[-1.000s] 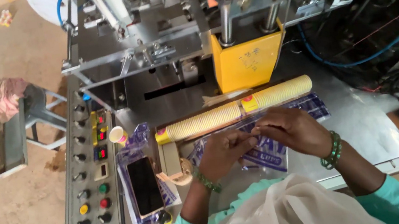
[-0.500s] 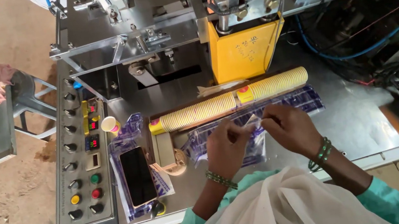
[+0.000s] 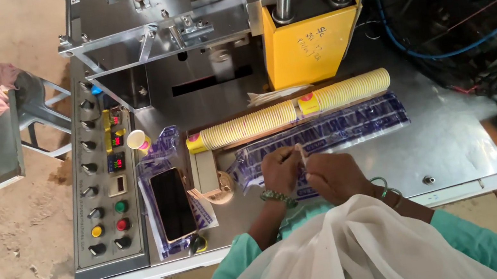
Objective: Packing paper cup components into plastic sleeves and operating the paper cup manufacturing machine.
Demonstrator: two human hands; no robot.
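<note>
At frame centre, the left hand (image 3: 280, 169) and right hand (image 3: 331, 176) pinched the printed plastic sleeve (image 3: 326, 135) with closed fingers; the paper-cup stack (image 3: 287, 114) lay unbagged just above it.

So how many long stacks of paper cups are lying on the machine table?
2. The left stack and the right stack lie end to end beyond the printed plastic sleeve the hands are working on. One loose cup stands by the control panel. Others may be hidden.
</note>
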